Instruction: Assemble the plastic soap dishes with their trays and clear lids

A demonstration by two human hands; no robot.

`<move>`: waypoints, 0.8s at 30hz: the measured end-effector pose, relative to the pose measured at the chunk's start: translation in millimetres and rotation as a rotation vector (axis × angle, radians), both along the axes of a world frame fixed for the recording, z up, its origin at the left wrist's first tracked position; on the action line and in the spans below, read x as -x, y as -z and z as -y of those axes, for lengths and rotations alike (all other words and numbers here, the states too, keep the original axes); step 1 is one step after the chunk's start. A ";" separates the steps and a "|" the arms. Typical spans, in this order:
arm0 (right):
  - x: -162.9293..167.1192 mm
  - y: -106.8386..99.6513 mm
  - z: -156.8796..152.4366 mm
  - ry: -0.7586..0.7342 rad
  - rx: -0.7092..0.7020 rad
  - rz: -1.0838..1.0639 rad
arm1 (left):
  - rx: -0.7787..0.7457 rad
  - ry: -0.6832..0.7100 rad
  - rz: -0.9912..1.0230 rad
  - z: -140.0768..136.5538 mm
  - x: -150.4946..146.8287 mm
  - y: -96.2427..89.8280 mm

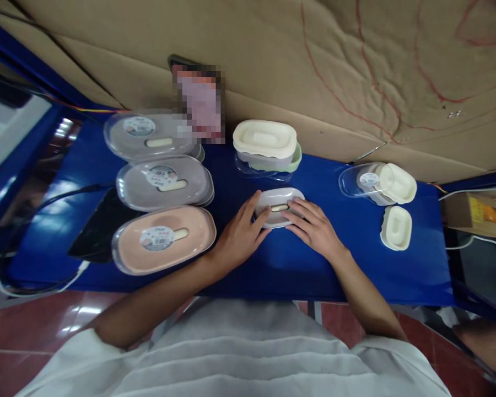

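A small pale grey-lilac plastic box (278, 220) with a cream slot piece in its top lies on the blue table in front of me. My left hand (243, 229) grips its left end, the thumb on top and the fingers along the far left edge. My right hand (314, 225) holds the right end with its fingers bent over the top. The box's underside is hidden. Just beyond it stands a stack of cream trays (264, 135) over a clear piece and a green tray (297, 157).
At left lie stacked clear-lidded oval boxes, two grey (140, 193) and one peach (132, 248), beside a dark phone-like slab (103, 229) with cables. Cream trays (397, 229) and a clear lid (349, 179) lie at right. A brown cardboard wall (264, 49) borders the far edge.
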State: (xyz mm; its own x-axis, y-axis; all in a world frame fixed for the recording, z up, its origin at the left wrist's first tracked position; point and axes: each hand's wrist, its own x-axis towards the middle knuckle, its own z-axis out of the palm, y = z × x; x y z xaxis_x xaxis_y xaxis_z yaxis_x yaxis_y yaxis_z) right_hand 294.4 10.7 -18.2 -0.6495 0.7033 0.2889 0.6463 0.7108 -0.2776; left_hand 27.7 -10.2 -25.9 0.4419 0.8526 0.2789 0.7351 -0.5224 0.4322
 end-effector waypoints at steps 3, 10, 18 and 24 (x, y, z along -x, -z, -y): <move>-1.5 -0.6 -1.5 -0.018 -0.006 0.045 | 0.014 -0.004 0.022 0.3 -1.2 0.2; -83.7 -18.6 -19.3 0.611 -0.143 0.203 | 0.011 -0.016 0.047 1.1 -0.4 -4.4; -115.4 -14.7 -24.3 0.737 -0.245 0.189 | 0.045 -0.001 0.089 2.3 1.9 -5.3; -97.6 -19.2 -21.3 0.703 -0.155 0.311 | 0.088 0.005 0.116 0.9 1.8 -6.1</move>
State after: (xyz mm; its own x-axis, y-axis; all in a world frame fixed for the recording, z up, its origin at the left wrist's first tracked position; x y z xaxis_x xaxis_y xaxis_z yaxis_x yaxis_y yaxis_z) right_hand 392.0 32.0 0.9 -0.1343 0.9458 0.2957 0.9907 0.1223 0.0588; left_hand 25.9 -11.1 -19.7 0.4151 0.8740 0.2525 0.6755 -0.4820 0.5580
